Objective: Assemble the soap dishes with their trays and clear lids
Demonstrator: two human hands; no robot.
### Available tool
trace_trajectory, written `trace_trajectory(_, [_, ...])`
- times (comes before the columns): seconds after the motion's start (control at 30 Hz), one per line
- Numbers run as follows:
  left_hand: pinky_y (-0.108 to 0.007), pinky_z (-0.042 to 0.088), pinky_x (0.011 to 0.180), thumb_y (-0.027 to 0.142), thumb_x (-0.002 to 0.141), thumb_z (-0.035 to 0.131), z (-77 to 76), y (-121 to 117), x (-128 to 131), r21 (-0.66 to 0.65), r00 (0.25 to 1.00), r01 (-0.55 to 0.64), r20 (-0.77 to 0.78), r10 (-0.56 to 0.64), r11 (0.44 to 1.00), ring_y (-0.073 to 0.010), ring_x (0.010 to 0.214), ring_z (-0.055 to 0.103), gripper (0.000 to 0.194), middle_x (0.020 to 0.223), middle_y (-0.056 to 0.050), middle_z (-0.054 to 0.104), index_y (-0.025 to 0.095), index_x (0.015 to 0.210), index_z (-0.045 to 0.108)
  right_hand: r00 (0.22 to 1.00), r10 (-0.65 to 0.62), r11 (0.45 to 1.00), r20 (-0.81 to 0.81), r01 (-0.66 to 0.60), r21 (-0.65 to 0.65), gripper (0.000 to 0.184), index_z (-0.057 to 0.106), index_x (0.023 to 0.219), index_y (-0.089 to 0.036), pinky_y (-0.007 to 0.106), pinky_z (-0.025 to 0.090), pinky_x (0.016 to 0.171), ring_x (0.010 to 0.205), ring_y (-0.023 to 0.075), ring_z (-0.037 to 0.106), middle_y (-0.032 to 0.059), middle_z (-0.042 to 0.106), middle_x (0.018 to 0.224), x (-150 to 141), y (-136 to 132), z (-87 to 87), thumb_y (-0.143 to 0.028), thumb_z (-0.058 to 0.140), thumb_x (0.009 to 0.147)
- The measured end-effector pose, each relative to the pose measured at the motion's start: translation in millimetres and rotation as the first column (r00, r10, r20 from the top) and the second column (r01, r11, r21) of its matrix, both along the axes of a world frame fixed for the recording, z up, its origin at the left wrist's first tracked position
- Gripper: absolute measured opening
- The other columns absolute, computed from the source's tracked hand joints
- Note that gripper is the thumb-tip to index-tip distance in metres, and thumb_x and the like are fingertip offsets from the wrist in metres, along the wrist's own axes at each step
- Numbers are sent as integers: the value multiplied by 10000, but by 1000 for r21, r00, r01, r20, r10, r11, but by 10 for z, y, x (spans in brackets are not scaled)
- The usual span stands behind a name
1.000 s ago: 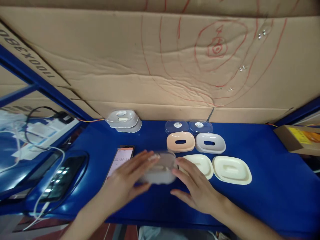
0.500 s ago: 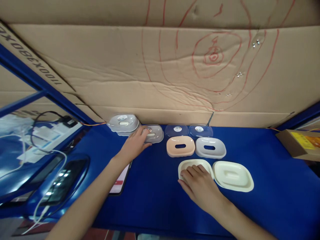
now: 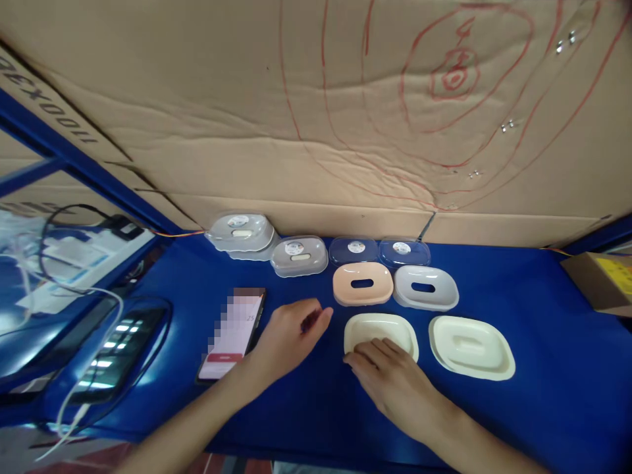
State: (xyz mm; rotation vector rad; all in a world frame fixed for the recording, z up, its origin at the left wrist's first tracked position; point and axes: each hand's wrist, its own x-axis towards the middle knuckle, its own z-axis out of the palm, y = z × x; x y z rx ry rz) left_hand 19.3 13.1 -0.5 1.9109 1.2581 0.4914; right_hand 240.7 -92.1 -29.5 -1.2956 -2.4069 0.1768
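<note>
the cream dish [image 3: 382,325] lies flat on the blue table [image 3: 306,411], right of centre in the lower half of the frame. the right hand [image 3: 395,383] is at its near edge, fingers curled over the rim; whether they pinch it or only rest there, i cannot tell. the left hand [image 3: 291,334], at lower centre, is loosely curled with a gap at the thumb and nothing seen in it. the dish looks like thin moulded plastic: probably light, fairly stiff, a bit slick, unlikely to break. its raised rim seems the best hold, thumb outside and fingers inside, or both short ends for a level lift.
</note>
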Motion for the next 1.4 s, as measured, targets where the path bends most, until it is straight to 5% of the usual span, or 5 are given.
trace_trajectory(0.13, [-292, 528, 499, 762, 1006, 377, -56, -52, 4, -457, 975, 155, 214, -61, 876, -219, 542, 699, 737, 635, -99, 728, 159, 749, 713, 973, 5, 999, -229, 5, 45, 167, 674, 1130, -201, 341, 603, 829, 902, 200, 725, 67, 753, 1036, -10, 5, 73, -120, 552, 1051])
trace_trajectory(0.43, [-435, 506, 1110, 670, 1038, 468, -146, -358, 172, -813, 674, 489, 583, 454, 318, -314, 1319, 673, 653, 1349, -145, 769, 172, 1381, 715, 931, 243, 955, -272, -180, 237, 192, 693, 1227, -170, 328, 603, 1035, 1156, 199, 742, 93, 805, 1192, 20, 54, 129, -200, 588, 1069])
trace_trajectory(0.57, [-498, 601, 951, 642, 1078, 348, -151, -368, 186, -868, 686, 448, 487, 540, 213, -370, 1259, 711, 687, 1367, -158, 760, 152, 1403, 704, 973, -30, 986, -228, 67, 153, 403, 608, 1428, -222, 449, 550, 1106, 1339, 243, 667, 111, 748, 1361, 328, 284, 64, -106, 482, 1062])
trace_trajectory(0.8, [-448, 621, 899, 659, 1081, 303, -151, -380, 144, -880, 725, 457, 453, 519, 130, -380, 1273, 713, 747, 1366, -176, 758, 117, 1385, 716, 982, -172, 980, 82, 162, 115, 477, 521, 1551, -244, 519, 349, 1235, 1382, 257, 634, 78, 701, 1461, 468, 572, -116, -144, 540, 1085])
trace_trajectory(1.4, [-531, 587, 992, 718, 1032, 416, -157, -153, 71, -875, 533, 437, 439, 723, 209, -402, 1309, 675, 726, 1392, -173, 743, 165, 1404, 706, 978, 110, 993, -179, -100, 65, 449, 680, 1395, -189, 450, 456, 1116, 1126, 228, 763, 46, 822, 1217, 346, 149, 51, -25, 564, 994])
